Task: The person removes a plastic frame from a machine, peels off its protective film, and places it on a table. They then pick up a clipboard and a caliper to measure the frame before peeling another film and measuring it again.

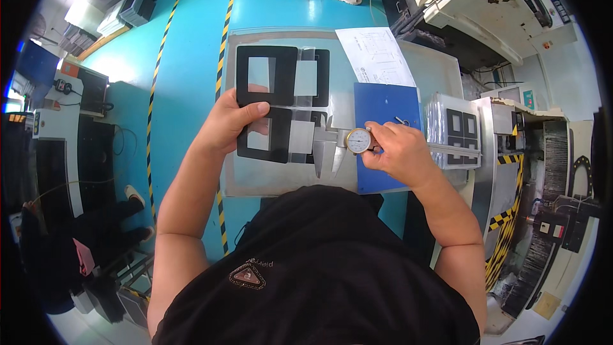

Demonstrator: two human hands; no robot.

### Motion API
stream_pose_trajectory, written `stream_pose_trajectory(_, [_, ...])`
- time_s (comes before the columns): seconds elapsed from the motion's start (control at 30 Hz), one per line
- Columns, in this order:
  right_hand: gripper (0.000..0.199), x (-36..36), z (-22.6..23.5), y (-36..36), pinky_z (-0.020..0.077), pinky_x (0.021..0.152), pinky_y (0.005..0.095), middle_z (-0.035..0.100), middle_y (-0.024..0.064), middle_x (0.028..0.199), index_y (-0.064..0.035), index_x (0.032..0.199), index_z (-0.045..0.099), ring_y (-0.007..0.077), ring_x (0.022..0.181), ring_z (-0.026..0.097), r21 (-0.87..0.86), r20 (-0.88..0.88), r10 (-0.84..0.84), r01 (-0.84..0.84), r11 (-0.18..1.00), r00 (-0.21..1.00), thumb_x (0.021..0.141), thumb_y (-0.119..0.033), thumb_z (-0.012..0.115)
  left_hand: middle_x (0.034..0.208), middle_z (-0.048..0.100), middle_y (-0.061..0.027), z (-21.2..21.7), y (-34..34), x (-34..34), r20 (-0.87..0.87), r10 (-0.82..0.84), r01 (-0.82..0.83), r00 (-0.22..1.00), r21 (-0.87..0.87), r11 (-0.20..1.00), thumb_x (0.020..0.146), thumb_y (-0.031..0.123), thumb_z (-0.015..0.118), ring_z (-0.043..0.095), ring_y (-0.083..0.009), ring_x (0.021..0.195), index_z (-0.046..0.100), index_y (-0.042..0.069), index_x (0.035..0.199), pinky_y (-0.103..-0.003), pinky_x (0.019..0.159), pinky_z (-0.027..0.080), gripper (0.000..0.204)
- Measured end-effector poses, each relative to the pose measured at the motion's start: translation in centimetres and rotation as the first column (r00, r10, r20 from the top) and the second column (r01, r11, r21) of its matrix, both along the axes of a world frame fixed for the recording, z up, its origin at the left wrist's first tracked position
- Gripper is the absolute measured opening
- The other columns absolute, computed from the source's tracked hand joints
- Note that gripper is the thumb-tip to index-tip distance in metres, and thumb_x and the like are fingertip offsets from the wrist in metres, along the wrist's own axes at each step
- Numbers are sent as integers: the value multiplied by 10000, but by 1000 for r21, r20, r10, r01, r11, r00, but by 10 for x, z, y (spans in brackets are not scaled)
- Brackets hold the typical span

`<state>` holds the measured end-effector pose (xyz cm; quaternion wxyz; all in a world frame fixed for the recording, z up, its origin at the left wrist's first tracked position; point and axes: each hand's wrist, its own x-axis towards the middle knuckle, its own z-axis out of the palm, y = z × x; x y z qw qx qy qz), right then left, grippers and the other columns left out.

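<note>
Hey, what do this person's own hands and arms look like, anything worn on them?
The left hand and right hand are gloveless, with no watch or bracelet visible. No sleeve covers the forearms. The black top has a triangular badge.

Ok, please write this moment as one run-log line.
left hand: holds black two-window panel; right hand: holds dial caliper; jaws: parted, at panel's right side, contact unclear; blue board: below caliper; printed drawing: beyond board

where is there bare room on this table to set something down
The table shows bare at its near left, between the black-framed panels and the dark shirt, and in a narrow strip between those panels and the blue sheet, beyond the dial caliper. Mid-table is crowded: left hand, panels, caliper and right hand.
</note>
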<state>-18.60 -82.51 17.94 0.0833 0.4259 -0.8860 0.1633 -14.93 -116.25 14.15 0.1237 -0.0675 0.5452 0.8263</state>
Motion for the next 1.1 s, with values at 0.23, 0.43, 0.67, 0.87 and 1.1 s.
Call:
stream_pose_trajectory(0.23, [314,-1,-4,1,497,517,317,552,36,631,-40,972,663,202,554,584,-32,0,-9,9,999,1000,675,-136,704,958,688,-98,4,4,-5,5,-8,8,1000,-36,999,865,130,725,669,-149,791,606,-22,1116,-285,650,577,316])
stream_pose_trajectory(0.43, [305,-3,-6,2,493,509,316,548,30,627,-46,965,657,194,549,582,-43,5,-10,10,999,1000,675,-125,703,956,687,-95,2,5,-7,13,1,0,1000,-53,999,863,135,729,666,-147,791,613,-18,1107,-283,649,573,311])
stream_pose_trajectory(0.67, [298,-4,-6,2,495,506,314,546,29,623,-42,956,659,193,545,581,-31,-11,-8,7,999,1000,672,-121,699,968,690,-94,3,5,-9,8,-12,13,1000,-33,999,861,140,731,667,-146,794,617,-16,1106,-283,648,573,312])
stream_pose_trajectory(0.87, [293,-5,-7,3,495,509,314,540,30,621,-41,953,655,196,550,582,-23,-8,-2,2,1000,1000,674,-120,698,969,690,-92,2,6,-9,11,1,0,1000,-38,999,857,144,735,666,-148,805,617,-12,1104,-287,647,573,315])
stream_pose_trajectory(1.1, [255,-6,-9,2,479,488,309,521,34,597,-33,874,609,193,528,562,-43,-40,2,-4,999,999,669,-158,694,964,688,-91,3,6,-10,29,9,-7,1000,-53,999,856,138,735,664,-148,802,613,-14,1112,-289,648,573,322])
